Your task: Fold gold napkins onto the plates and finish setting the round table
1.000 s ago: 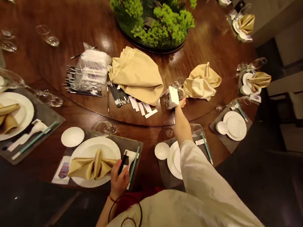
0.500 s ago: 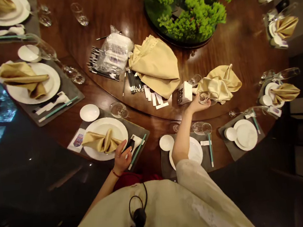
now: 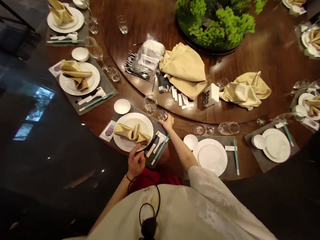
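My right hand [image 3: 167, 122] is closed round a small clear drinking glass [image 3: 162, 115] at the upper right corner of the nearest left place setting. A stemmed wine glass [image 3: 150, 104] stands just beyond it. Loosely bent, with fingers apart and nothing visible in them, my left hand [image 3: 136, 162] hovers by the near rim of a white plate [image 3: 119, 141]. On that plate lies a folded gold napkin [image 3: 132, 133]. Right of the plate are a white-wrapped utensil packet [image 3: 153, 145] and teal chopsticks [image 3: 160, 149] on a grey placemat [image 3: 162, 129].
Beyond lie a pile of gold cloth napkins [image 3: 185, 69], black sticks [image 3: 162, 82], a plastic bag of packets [image 3: 149, 55] and a white card stand [image 3: 211, 95]. A green plant centrepiece [image 3: 224, 24] stands mid-table. To the right is a setting with a bare plate [image 3: 212, 157].
My right hand has carried the glass leftward from beside the crumpled gold napkin to the left place setting. The view has shifted left; my left hand stays near the plate.
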The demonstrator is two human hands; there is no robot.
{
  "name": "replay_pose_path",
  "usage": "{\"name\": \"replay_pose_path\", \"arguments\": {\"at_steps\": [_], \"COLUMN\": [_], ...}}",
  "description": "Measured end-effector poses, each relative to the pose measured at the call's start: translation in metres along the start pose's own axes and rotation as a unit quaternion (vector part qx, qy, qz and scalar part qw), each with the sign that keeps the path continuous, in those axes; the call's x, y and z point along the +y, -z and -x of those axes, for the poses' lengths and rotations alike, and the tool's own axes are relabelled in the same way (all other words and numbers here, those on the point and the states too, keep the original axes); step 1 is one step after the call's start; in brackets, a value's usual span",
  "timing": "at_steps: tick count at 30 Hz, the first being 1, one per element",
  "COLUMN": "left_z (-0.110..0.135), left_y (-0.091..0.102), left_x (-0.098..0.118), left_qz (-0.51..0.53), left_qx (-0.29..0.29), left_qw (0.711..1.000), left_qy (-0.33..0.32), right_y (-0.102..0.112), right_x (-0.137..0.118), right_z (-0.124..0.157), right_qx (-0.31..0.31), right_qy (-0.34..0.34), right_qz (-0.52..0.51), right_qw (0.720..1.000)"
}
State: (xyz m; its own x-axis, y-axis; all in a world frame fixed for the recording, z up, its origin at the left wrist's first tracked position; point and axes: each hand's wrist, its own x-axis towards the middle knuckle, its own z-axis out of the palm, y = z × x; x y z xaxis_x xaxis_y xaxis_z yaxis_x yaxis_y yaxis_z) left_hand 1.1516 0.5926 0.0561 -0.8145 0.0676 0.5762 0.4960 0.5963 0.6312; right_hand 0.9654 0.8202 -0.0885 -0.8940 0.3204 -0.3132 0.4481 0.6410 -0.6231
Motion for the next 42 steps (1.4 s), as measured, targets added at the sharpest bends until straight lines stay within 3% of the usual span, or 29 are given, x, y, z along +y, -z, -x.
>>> {"name": "replay_pose_path", "arguments": {"at_steps": [5, 7, 9, 12, 15, 17, 19, 21, 22, 24, 26, 29, 35, 39, 42], "left_z": [0.009, 0.011, 0.011, 0.011, 0.013, 0.018, 0.025, 0.033, 0.036, 0.039, 0.034, 0.015, -0.031, -0.055, -0.065], "left_y": [0.020, 0.018, 0.010, -0.012, -0.043, -0.070, -0.099, -0.132, -0.149, -0.184, -0.217, -0.258, -0.304, -0.330, -0.349], "left_x": [-0.007, -0.007, -0.002, 0.013, 0.038, 0.059, 0.083, 0.108, 0.120, 0.141, 0.156, 0.165, 0.149, 0.134, 0.128], "left_qz": [0.007, 0.019, 0.031, 0.043, 0.074, 0.095, 0.099, 0.105, 0.114, 0.144, 0.178, 0.203, 0.157, 0.140, 0.140], "left_qx": [-0.004, -0.010, -0.022, -0.042, -0.057, -0.064, -0.073, -0.080, -0.081, -0.074, -0.059, -0.032, 0.022, 0.042, 0.050], "left_qw": [1.000, 1.000, 0.999, 0.997, 0.993, 0.991, 0.992, 0.991, 0.989, 0.980, 0.967, 0.943, 0.934, 0.926, 0.920], "left_qy": [-0.004, -0.019, -0.035, -0.057, -0.070, -0.063, -0.035, 0.020, 0.051, 0.114, 0.175, 0.262, 0.321, 0.347, 0.363], "right_y": [0.003, 0.018, 0.045, 0.115, 0.213, 0.281, 0.341, 0.383, 0.396, 0.406, 0.401, 0.382, 0.358, 0.360, 0.367], "right_x": [-0.004, -0.001, 0.006, 0.029, 0.070, 0.109, 0.156, 0.204, 0.227, 0.267, 0.296, 0.319, 0.329, 0.325, 0.307], "right_z": [0.001, 0.006, 0.016, 0.039, 0.060, 0.067, 0.062, 0.047, 0.037, 0.014, -0.008, -0.037, -0.070, -0.086, -0.118], "right_qx": [-0.020, -0.020, 0.011, 0.103, 0.234, 0.338, 0.433, 0.460, 0.436, 0.321, 0.177, 0.059, 0.015, 0.013, -0.040], "right_qy": [-0.009, -0.013, 0.019, 0.138, 0.211, 0.174, 0.092, 0.016, -0.009, -0.032, -0.031, -0.009, 0.060, 0.013, -0.001], "right_qz": [0.031, 0.031, 0.017, -0.008, -0.010, -0.001, 0.005, 0.009, 0.012, 0.022, 0.042, 0.082, 0.145, 0.115, 0.079], "right_qw": [0.999, 0.999, 1.000, 0.985, 0.949, 0.925, 0.897, 0.888, 0.900, 0.946, 0.983, 0.995, 0.987, 0.993, 0.996]}}
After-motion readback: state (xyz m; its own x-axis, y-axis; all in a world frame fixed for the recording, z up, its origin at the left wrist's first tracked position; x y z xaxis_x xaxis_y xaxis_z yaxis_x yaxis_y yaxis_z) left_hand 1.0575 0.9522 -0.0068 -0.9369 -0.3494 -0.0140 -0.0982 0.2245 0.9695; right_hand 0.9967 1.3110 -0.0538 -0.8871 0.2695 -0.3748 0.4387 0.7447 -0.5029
